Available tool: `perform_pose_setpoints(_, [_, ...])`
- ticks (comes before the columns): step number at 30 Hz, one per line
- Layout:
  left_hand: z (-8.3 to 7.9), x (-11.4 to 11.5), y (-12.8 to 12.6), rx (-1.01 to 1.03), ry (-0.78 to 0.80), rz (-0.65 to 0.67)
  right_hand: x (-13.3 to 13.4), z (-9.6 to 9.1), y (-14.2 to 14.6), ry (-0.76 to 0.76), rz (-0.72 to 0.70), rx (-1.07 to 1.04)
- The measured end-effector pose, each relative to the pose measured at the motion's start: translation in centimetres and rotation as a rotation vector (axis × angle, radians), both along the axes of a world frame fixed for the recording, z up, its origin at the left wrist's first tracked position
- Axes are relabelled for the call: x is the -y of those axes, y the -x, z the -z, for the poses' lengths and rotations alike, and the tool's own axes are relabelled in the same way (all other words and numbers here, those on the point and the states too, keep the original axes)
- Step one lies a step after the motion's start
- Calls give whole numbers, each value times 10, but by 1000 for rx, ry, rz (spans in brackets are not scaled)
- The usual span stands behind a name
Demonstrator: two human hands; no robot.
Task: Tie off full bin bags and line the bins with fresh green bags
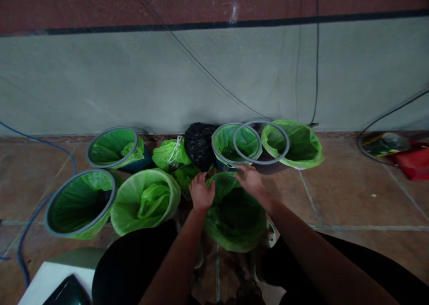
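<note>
Both forearms stretched forward, palms down. Left hand (202, 191) at far-left edge of bag (234, 218), fingers curled tight on film. Right hand (250, 180) on far edge, fingers bent over it (grip hidden, cannot tell if closed). Bag stands on floor (335, 198) between knees, mouth open, dark inside. Thin glossy green plastic, crinkled. Beyond, grey ring (260, 163), round, rigid, lies across two lined bins (301, 146).
</note>
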State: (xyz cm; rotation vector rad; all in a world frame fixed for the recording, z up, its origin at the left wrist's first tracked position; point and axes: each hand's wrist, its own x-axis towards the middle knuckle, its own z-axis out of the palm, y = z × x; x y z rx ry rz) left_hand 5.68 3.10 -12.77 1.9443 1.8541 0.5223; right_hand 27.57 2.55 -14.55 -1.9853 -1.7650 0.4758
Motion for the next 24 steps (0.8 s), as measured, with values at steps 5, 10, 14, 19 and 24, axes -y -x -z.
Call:
perform_pose_setpoints(5, [-1, -24, -13, -155, 273, 145, -18, 7, 15, 66, -71, 67])
perform_pose_setpoints(10, [12, -15, -5, -137, 216, 159, -5, 7, 8, -38, -96, -68])
perform_pose_setpoints(14, [17, -8, 2, -129, 162, 323, 9, 7, 5, 23, -163, -12])
perform_pose_setpoints(19, [10, -6, 0, -160, 147, 323, 12, 9, 6, 14, -158, -5])
perform_pose_setpoints(24, [0, -14, -11, -54, 51, 196, -6, -1, 6, -82, -74, -101])
